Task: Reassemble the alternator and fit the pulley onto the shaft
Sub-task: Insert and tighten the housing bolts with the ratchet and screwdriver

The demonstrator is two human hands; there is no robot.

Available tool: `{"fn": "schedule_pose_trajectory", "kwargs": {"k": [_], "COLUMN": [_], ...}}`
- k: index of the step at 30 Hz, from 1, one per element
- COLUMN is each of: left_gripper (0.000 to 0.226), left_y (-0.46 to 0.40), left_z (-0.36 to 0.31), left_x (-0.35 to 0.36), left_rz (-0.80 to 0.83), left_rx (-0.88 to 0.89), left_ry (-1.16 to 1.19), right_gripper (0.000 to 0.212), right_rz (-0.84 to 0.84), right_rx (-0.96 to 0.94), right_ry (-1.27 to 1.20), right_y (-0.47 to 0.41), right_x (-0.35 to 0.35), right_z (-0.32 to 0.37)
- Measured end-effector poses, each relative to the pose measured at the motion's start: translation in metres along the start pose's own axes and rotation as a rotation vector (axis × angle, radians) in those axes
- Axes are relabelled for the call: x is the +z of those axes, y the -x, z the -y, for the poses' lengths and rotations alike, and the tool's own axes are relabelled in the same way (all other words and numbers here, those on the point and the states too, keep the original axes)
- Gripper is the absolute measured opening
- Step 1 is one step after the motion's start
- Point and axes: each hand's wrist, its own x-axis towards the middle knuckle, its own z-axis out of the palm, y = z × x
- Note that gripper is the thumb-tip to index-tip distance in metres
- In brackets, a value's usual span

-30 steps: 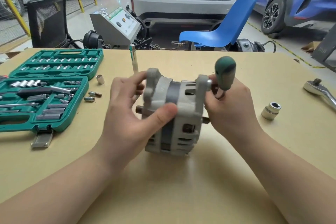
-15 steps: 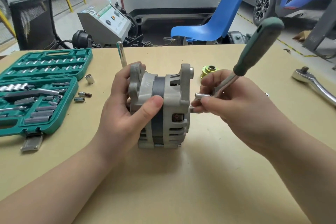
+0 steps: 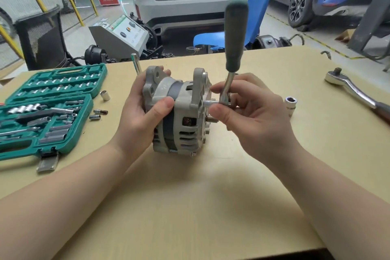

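head | left hand (image 3: 141, 112) grips alternator (image 3: 179, 112) | right hand (image 3: 251, 112) holds ratchet (image 3: 233, 48)

Alternator (image 3: 179, 112), upright on table (image 3: 190, 207), gripped by left hand (image 3: 143, 112); right hand (image 3: 249, 116) holds green-handled ratchet (image 3: 234, 48) at its right face; socket case (image 3: 48, 107) far left.

Lighting: bright, even, diffuse daylight. Shadows: soft, faint, on table (image 3: 211, 207) under alternator (image 3: 179, 112) & forearms. Glare: small highlights on ratchet (image 3: 354, 88) right of alternator. Focus: sharp near alternator; slight softness beyond it. Distortion: wide-angle bowing twd frame edges.
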Motion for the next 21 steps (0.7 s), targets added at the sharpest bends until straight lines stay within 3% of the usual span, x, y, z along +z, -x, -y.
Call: {"fn": "schedule_pose_trajectory", "kwargs": {"k": [7, 11, 14, 16, 21], "left_gripper": [0.063, 0.039, 0.023, 0.026, 0.029], "left_y": [-0.004, 0.001, 0.007, 0.010, 0.014], "left_z": [0.002, -0.002, -0.007, -0.009, -0.010], "left_x": [0.007, 0.012, 0.014, 0.017, 0.022], "left_rz": [-0.002, -0.053, -0.069, -0.079, -0.098], "left_rx": [-0.004, -0.007, -0.031, -0.047, -0.044], "left_ry": [0.037, 0.073, 0.049, 0.050, 0.041], "right_gripper": [0.040, 0.024, 0.030, 0.036, 0.029], "right_rz": [-0.056, -0.044, -0.053, -0.088, -0.123], "right_rx": [-0.122, -0.248, -0.309, -0.296, -0.279], "right_ry": [0.056, 0.160, 0.165, 0.136, 0.140], "right_y": [-0.001, 0.003, 0.005, 0.005, 0.010], "right_x": [0.004, 0.002, 0.003, 0.004, 0.006], "right_z": [-0.008, -0.009, -0.008, -0.010, -0.011]}}
